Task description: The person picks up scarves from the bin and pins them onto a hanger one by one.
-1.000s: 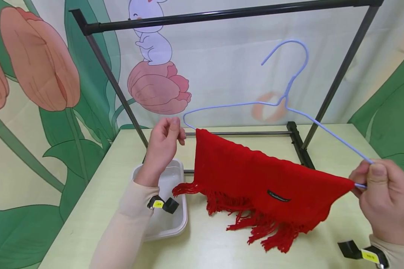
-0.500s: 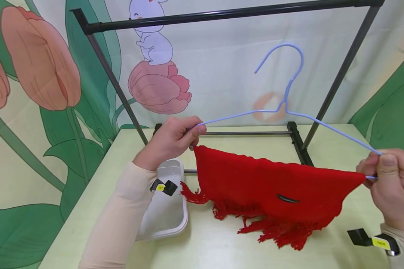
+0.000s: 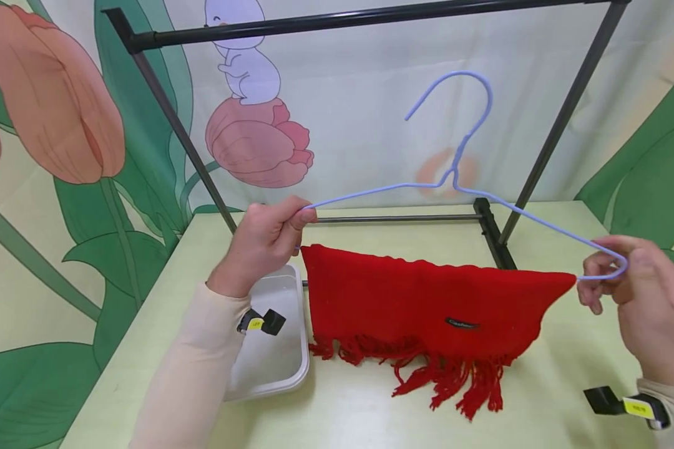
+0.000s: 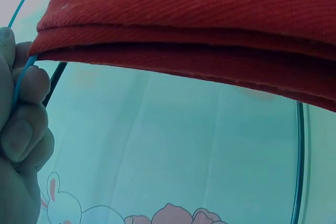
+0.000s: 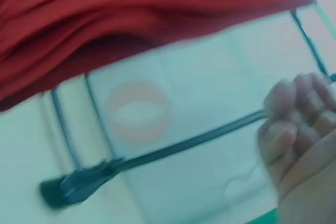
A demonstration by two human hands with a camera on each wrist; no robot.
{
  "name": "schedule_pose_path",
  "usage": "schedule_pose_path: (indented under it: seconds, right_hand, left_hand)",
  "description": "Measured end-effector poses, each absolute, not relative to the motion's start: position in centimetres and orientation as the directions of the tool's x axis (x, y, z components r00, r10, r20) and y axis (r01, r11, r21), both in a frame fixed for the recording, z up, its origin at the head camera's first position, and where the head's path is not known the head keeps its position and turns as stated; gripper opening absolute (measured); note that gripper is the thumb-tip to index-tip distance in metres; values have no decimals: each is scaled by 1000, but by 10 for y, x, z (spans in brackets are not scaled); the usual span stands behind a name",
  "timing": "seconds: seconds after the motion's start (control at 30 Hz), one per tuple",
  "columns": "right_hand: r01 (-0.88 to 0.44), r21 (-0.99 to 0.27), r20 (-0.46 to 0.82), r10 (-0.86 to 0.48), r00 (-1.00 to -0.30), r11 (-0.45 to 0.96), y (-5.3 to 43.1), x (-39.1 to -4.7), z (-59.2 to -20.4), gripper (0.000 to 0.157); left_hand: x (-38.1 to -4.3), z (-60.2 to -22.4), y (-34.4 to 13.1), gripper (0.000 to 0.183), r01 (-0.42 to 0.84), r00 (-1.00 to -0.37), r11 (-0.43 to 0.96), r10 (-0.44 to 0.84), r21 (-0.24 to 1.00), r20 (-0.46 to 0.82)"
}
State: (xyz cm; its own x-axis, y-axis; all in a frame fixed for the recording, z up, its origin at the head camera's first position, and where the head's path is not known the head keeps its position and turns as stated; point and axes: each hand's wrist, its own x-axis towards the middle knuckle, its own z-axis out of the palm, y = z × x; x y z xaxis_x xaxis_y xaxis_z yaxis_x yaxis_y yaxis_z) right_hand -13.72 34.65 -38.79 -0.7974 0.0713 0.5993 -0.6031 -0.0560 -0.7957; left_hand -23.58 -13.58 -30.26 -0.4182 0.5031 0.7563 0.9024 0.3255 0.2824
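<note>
A periwinkle-blue wire clothes hanger (image 3: pixel 455 168) is held up over the table, its hook at the top turned to the left. Over its lower bar hangs a folded red scarf (image 3: pixel 393 293) with a fringe and a small black label. My left hand (image 3: pixel 269 237) grips the hanger's left end; the left wrist view shows the fingers (image 4: pixel 32 85) curled round the wire beside the scarf's corner. At the other end, my right hand (image 3: pixel 646 293) has loosened fingers, and the hanger's bent corner shows uncovered in front of them. In the right wrist view this hand is blurred.
A black garment rack (image 3: pixel 314 24) stands behind the scarf, its top rail above the hanger. Under my left forearm, a white plastic tub (image 3: pixel 300 368) sits on the pale table (image 3: pixel 146 362). A curtain printed with tulips and a rabbit (image 3: pixel 253 75) hangs behind.
My left hand, free a second ago, has taken hold of the hanger's left end. My right hand has loosened its grip on the right end. The hanger and scarf have shifted slightly left.
</note>
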Motion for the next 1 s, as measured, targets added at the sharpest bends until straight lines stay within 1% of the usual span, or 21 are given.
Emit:
schedule_pose_path:
  seconds: [0.03, 0.07, 0.1, 0.13, 0.17, 0.2, 0.23, 0.3, 0.37, 0.43, 0.47, 0.53, 0.67, 0.87, 0.93, 1.0]
  right_hand:
    - [-532, -845, 534, 74, -842, 44, 350, -136, -394, 30]
    - [-434, -881, 453, 73, -889, 189, 353, -134, -400, 27]
    - [-317, -884, 356, 56, -933, 344, 356, -132, -407, 23]
    - [-206, -846, 250, 24, -968, 493, 357, -130, -415, 19]
    - [-142, -773, 160, -27, -987, 618, 358, -130, -423, 18]
    - [-117, -688, 81, -85, -993, 716, 356, -129, -431, 17]
    - [-98, -637, -4, -131, -991, 765, 353, -129, -439, 18]
    - [-103, -602, -121, -218, -968, 792, 344, -128, -452, 23]
    - [-134, -598, -148, -274, -950, 790, 334, -126, -462, 32]
    - [-178, -603, -110, -302, -947, 777, 325, -124, -469, 39]
    - [-213, -599, -71, -316, -946, 772, 322, -124, -472, 43]
    - [-259, -580, -18, -330, -944, 772, 316, -122, -474, 47]
    - [-307, -540, 21, -352, -936, 784, 310, -121, -475, 46]
    - [-305, -513, 28, -340, -940, 802, 306, -121, -476, 38]
    - [-307, -512, 30, -340, -940, 803, 306, -120, -476, 35]
    - [-314, -511, 42, -341, -939, 800, 308, -118, -477, 33]
  left_hand:
    - [-235, -302, -138, 11, 901, -418, 333, 496, 278, 761]
    - [-235, -301, -141, 17, 898, -419, 345, 489, 272, 765]
    - [-234, -300, -143, 24, 896, -423, 352, 481, 272, 768]
    - [-234, -299, -146, 30, 893, -425, 356, 472, 274, 772]
    - [-234, -298, -148, 35, 892, -425, 360, 464, 273, 777]
    - [-234, -297, -149, 38, 891, -426, 361, 456, 275, 781]
    - [-233, -296, -151, 40, 890, -427, 362, 449, 278, 785]
    - [-234, -294, -152, 41, 890, -423, 363, 437, 275, 793]
    - [-234, -293, -153, 42, 892, -417, 364, 426, 270, 803]
    - [-235, -291, -153, 43, 892, -413, 365, 412, 268, 812]
    - [-235, -290, -152, 43, 891, -413, 367, 406, 269, 815]
    - [-235, -288, -152, 43, 888, -415, 372, 392, 271, 821]
    - [-234, -285, -153, 35, 876, -436, 385, 375, 291, 818]
    - [-231, -287, -153, 9, 862, -469, 388, 359, 327, 807]
    - [-231, -289, -152, 6, 862, -471, 382, 360, 333, 805]
    - [-231, -291, -151, 9, 863, -471, 378, 362, 335, 804]
